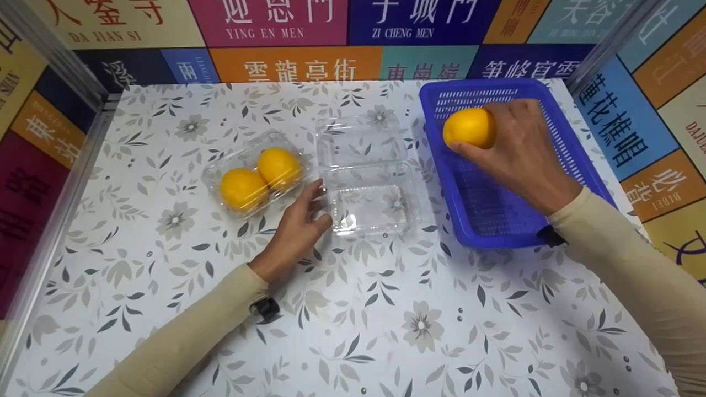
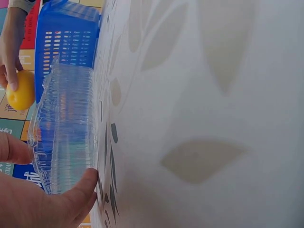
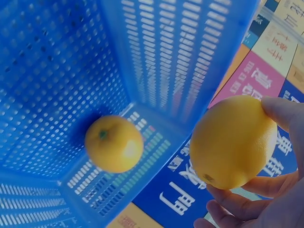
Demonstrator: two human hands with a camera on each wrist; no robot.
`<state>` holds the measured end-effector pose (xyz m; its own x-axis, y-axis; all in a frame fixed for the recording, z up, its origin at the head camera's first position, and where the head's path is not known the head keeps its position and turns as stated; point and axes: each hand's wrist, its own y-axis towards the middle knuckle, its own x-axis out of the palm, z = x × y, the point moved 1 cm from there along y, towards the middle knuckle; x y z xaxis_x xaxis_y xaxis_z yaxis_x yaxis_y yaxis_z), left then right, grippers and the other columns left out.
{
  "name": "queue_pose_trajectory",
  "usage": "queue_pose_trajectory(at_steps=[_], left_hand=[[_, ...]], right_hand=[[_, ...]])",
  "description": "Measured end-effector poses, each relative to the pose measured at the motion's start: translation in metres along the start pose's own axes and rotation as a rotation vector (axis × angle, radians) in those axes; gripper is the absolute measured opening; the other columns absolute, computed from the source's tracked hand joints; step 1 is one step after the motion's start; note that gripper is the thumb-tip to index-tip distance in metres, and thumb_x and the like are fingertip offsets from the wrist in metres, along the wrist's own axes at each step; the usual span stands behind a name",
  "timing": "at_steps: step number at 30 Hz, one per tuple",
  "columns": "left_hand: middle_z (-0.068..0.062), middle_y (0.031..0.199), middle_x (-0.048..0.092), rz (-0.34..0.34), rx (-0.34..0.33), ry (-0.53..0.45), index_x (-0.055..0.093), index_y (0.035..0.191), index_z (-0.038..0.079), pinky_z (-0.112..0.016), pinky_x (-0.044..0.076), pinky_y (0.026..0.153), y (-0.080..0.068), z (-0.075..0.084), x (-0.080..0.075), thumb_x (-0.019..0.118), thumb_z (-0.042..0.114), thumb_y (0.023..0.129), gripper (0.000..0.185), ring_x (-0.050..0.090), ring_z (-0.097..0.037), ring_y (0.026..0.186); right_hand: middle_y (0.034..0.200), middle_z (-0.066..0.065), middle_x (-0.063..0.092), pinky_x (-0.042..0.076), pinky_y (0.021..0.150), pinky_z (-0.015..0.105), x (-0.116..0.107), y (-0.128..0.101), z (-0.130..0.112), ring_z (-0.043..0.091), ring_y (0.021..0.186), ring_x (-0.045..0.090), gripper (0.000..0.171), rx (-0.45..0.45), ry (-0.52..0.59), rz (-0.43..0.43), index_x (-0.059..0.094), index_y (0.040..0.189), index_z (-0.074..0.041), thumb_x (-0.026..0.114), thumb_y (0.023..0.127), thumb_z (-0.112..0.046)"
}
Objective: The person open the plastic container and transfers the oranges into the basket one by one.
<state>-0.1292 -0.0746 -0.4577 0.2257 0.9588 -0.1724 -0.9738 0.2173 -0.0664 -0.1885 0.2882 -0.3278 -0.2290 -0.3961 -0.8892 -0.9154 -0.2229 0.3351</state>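
My right hand (image 1: 521, 151) holds an orange (image 1: 469, 128) between thumb and fingers, raised over the near-left part of a blue plastic basket (image 1: 449, 190). Another orange (image 3: 114, 143), with a green stem end, lies inside that basket in the right wrist view; in the head view it is hidden behind my hand. A clear plastic clamshell box (image 1: 369, 212) stands with its lid laid back, nothing inside. At its left edge is my left hand (image 1: 295, 231), fingers loosely bent and apart; whether they touch the box, I cannot tell.
Left of my left hand sits a second clear box (image 1: 253, 144), lid down, with two oranges (image 1: 242, 189) inside. A white floral cloth (image 1: 353, 331) covers the table. Panels with printed characters (image 1: 298, 63) wall off the back and sides.
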Motion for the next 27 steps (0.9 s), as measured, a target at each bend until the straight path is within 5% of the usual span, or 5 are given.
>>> queue_pose_trajectory(at_steps=[27], left_hand=[[-0.021,0.167,0.046,0.010,-0.007,-0.002,0.030,0.172,0.001,-0.048,0.043,0.125,0.000,0.000,0.001,0.061,0.003,0.098,0.080,0.052,-0.038,0.150]], right_hand=[[0.126,0.036,0.063,0.034,0.097,0.062,-0.010,0.026,0.051,0.054,0.127,0.043,0.081,0.166,-0.024,-0.041,0.061,0.139,0.013,0.074,0.099,-0.056]])
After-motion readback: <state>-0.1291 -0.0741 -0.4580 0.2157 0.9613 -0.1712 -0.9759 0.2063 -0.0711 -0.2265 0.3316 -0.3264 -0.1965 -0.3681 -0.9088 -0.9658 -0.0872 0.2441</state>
